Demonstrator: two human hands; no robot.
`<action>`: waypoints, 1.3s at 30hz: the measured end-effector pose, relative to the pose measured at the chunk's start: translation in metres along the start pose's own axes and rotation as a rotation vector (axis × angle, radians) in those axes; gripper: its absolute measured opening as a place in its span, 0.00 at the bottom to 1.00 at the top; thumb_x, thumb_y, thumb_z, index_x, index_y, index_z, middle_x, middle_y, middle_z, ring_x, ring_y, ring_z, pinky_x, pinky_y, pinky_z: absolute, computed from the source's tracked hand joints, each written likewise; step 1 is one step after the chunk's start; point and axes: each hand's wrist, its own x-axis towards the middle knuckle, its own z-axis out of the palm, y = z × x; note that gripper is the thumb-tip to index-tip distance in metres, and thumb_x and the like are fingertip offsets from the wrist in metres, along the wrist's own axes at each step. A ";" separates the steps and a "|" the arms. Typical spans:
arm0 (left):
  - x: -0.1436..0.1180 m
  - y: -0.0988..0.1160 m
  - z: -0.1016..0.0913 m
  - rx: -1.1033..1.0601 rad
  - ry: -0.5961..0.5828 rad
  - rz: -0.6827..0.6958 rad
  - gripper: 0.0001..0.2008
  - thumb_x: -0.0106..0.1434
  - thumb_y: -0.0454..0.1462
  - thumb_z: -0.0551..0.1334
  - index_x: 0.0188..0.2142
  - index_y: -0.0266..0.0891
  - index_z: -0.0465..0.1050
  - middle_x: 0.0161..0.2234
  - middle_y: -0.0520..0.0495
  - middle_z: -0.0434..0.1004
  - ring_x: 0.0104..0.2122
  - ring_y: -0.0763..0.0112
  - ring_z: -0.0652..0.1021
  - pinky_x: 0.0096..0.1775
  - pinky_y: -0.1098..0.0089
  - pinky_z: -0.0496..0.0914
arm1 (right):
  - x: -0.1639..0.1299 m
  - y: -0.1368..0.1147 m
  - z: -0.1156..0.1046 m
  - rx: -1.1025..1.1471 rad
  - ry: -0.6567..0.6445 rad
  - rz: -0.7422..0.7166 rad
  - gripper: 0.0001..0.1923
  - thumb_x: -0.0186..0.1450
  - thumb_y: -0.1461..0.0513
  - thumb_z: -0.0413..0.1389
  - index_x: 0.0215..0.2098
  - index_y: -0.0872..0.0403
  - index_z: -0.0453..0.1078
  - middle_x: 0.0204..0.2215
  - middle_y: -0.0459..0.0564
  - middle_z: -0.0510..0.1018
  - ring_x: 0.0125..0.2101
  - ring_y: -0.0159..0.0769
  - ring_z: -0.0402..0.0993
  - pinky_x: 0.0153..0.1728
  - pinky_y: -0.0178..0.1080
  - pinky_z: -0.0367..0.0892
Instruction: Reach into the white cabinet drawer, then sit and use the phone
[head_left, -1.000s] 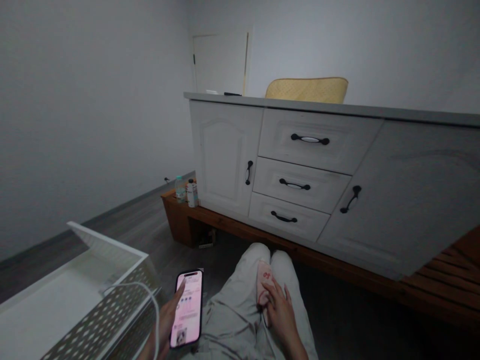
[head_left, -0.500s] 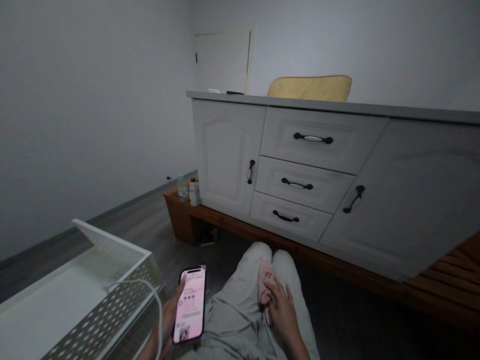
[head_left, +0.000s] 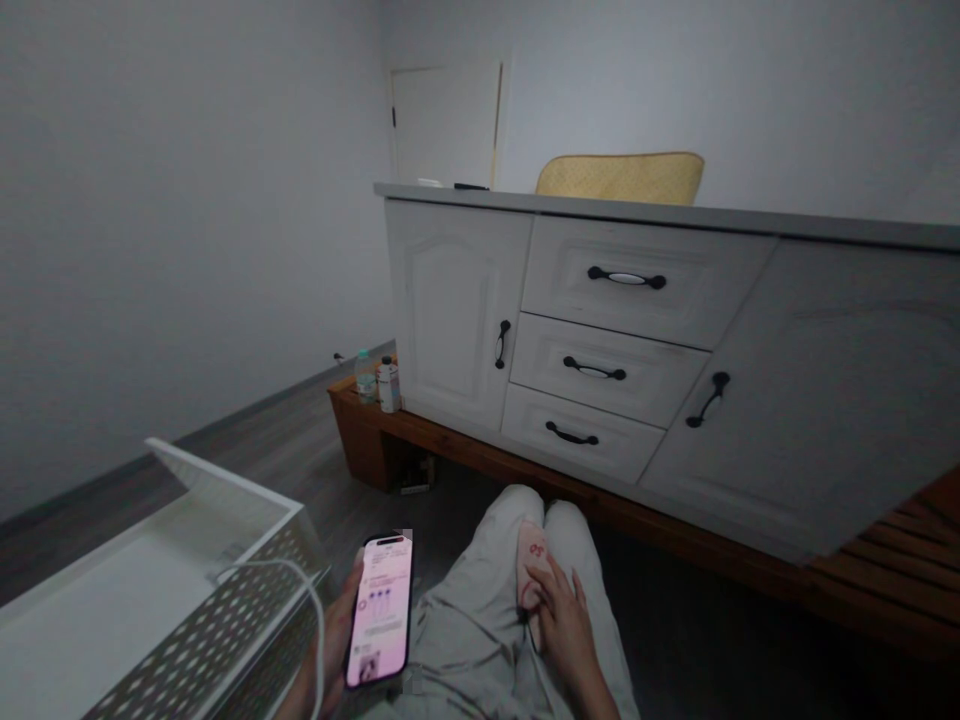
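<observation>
My left hand (head_left: pixel 335 640) holds a lit phone (head_left: pixel 380 610) with a pink screen upright at the lower middle, thumb resting on its left edge. A white cable (head_left: pixel 300 590) loops past that hand. On my lap, between my knees in light trousers (head_left: pixel 465 620), my right hand (head_left: pixel 564 630) rests with its fingers on a small pink pouch-like object (head_left: pixel 531 565) with red marks. Whether the fingers grip it or only lie on it cannot be told.
A white perforated metal basket (head_left: pixel 225 610) stands at my left. Ahead is a white cabinet (head_left: pixel 600 340) with black handles on a wooden platform (head_left: pixel 862 590). Two small bottles (head_left: pixel 379 383) stand on the platform's left end. A yellow cushion (head_left: pixel 621 177) lies on the cabinet.
The phone's screen content has scrolled and the view shifted slightly. Both hands stay where they were.
</observation>
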 end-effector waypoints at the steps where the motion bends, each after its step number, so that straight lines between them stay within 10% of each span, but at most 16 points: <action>1: 0.003 -0.001 -0.003 -0.017 -0.036 -0.020 0.23 0.58 0.51 0.64 0.43 0.34 0.77 0.27 0.44 0.85 0.24 0.63 0.80 0.28 0.69 0.74 | 0.000 0.001 0.000 0.000 0.001 -0.003 0.30 0.59 0.68 0.43 0.56 0.44 0.68 0.62 0.48 0.69 0.66 0.36 0.56 0.70 0.57 0.38; 13: 0.022 -0.011 -0.016 0.359 -0.156 0.195 0.31 0.39 0.46 0.77 0.42 0.33 0.77 0.40 0.36 0.85 0.38 0.50 0.83 0.39 0.59 0.76 | 0.000 -0.001 0.000 0.011 0.013 0.010 0.27 0.60 0.67 0.44 0.54 0.45 0.70 0.62 0.50 0.69 0.65 0.36 0.58 0.70 0.57 0.40; 31: 0.060 -0.021 -0.045 0.482 -0.207 0.241 0.32 0.42 0.49 0.75 0.44 0.35 0.75 0.45 0.36 0.84 0.43 0.47 0.82 0.45 0.56 0.76 | -0.001 -0.006 -0.004 -0.018 0.005 0.003 0.29 0.59 0.68 0.43 0.54 0.44 0.69 0.63 0.49 0.67 0.65 0.35 0.58 0.69 0.57 0.41; 39: 0.034 -0.009 -0.025 0.433 -0.204 0.239 0.27 0.44 0.50 0.74 0.39 0.35 0.78 0.37 0.39 0.86 0.38 0.52 0.83 0.40 0.61 0.75 | 0.000 -0.004 -0.002 -0.001 0.007 0.029 0.29 0.59 0.68 0.43 0.54 0.46 0.70 0.63 0.50 0.68 0.66 0.38 0.58 0.69 0.58 0.41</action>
